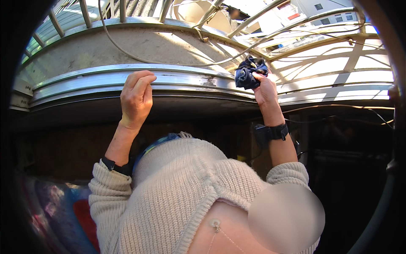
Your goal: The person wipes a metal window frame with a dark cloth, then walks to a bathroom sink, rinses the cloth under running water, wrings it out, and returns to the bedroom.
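Observation:
A crumpled dark blue cloth (250, 73) with pale patches is pinched in my right hand (265, 87), thumb on top. That hand is over the right end of a silvery metal sliding-window track (184, 77), beside the corner of the frame. My left hand (138, 93) hovers at the near side of the track, farther left. Its fingers are bent and held close together, with the palm turned away from view. Nothing shows in it, though its inner side is hidden. Dark smudges (209, 81) mark the track between both hands.
Beyond the track lies a concrete ledge (127, 43), bounded by metal railing bars (122, 11). A long cable (119, 52) loops across it. Knotted rope (203, 36) hangs from the railing. Below the track is a dark wall, with thin wires (336, 106) at right.

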A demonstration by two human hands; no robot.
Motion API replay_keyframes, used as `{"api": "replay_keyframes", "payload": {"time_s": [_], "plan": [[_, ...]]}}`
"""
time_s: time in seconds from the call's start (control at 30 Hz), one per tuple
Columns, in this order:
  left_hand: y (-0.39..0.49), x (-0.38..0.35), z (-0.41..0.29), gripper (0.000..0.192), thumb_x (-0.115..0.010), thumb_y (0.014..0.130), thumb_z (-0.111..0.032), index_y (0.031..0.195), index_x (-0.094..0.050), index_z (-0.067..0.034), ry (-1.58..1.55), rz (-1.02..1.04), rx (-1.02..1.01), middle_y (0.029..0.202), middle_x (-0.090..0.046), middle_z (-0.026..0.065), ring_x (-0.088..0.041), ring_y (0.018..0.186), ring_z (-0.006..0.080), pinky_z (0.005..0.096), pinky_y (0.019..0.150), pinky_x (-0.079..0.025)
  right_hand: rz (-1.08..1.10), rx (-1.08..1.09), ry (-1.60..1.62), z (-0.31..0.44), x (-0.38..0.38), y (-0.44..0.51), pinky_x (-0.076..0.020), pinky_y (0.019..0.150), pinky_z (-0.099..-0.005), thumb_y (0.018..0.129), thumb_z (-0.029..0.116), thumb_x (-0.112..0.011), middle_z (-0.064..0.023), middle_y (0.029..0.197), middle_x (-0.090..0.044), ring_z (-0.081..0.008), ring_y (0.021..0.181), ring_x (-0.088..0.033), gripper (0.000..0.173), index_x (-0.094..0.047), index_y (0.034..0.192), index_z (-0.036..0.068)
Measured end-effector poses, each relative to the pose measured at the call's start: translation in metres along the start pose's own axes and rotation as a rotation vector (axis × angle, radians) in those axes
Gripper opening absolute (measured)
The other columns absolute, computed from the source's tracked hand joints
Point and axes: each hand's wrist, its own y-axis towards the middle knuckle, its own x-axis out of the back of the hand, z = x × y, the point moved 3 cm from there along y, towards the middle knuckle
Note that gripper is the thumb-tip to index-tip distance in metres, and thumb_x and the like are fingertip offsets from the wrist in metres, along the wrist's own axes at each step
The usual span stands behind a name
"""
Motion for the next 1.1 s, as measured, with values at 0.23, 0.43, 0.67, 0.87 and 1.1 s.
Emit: {"api": "replay_keyframes", "payload": {"time_s": [0.23, 0.43, 0.67, 0.87, 1.1], "plan": [[-0.001, -0.003, -0.002, 0.024, -0.063, 0.076, 0.012, 0.093, -0.066, -0.005, 0.011, 0.017, -0.005, 0.095, -0.067, 0.0073, -0.064, 0.089, 0.0269, 0.035, 0.079, -0.054, 0.279, 0.441, -0.742, -0.003, -0.039, -0.038, -0.0467, 0.091, -0.026, 0.089, -0.003, -0.061, -0.0032, 0.106, -0.063, -0.0131, 0.099, -0.058, 0.032, -0.058, 0.12, 0.002], [-0.002, -0.002, -0.002, 0.024, -0.064, 0.076, 0.012, 0.092, -0.066, -0.005, 0.014, 0.023, -0.004, 0.095, -0.066, 0.0071, -0.064, 0.089, 0.0274, 0.0356, 0.079, -0.053, 0.45, 0.633, -1.029, -0.019, -0.087, -0.068, -0.045, 0.096, -0.0376, 0.079, -0.003, -0.063, -0.0165, 0.115, -0.06, -0.0347, 0.108, -0.058, 0.042, -0.059, 0.12, 0.005], [-0.003, -0.002, 0.0, 0.025, -0.064, 0.075, 0.012, 0.093, -0.066, -0.005, 0.003, 0.015, -0.009, 0.095, -0.066, 0.0071, -0.064, 0.089, 0.0281, 0.0359, 0.078, -0.053, 0.481, 0.677, -1.081, -0.024, -0.11, -0.083, -0.0415, 0.099, -0.0427, 0.096, 0.033, -0.064, -0.0189, 0.121, -0.058, -0.0362, 0.112, -0.052, 0.046, -0.06, 0.127, -0.001], [-0.003, -0.003, -0.001, 0.025, -0.065, 0.076, 0.012, 0.094, -0.066, -0.005, 0.035, 0.028, -0.023, 0.097, -0.067, 0.0073, -0.065, 0.091, 0.027, 0.0348, 0.08, -0.054, 0.308, 0.686, -0.98, -0.036, -0.129, -0.09, -0.0462, 0.092, -0.0427, 0.089, 0.021, -0.071, -0.0167, 0.112, -0.06, -0.0355, 0.102, -0.055, 0.038, -0.06, 0.12, 0.002], [-0.003, -0.005, -0.001, 0.022, -0.064, 0.08, 0.014, 0.095, -0.067, -0.003, 0.02, 0.07, 0.027, 0.098, -0.068, 0.0093, -0.066, 0.09, 0.026, 0.0338, 0.08, -0.055, 0.178, 0.9, -1.272, -0.046, -0.137, -0.084, -0.0382, 0.08, -0.0411, 0.08, 0.028, -0.073, -0.0068, 0.096, -0.056, -0.0259, 0.09, -0.055, 0.015, -0.068, 0.087, 0.014]]}}
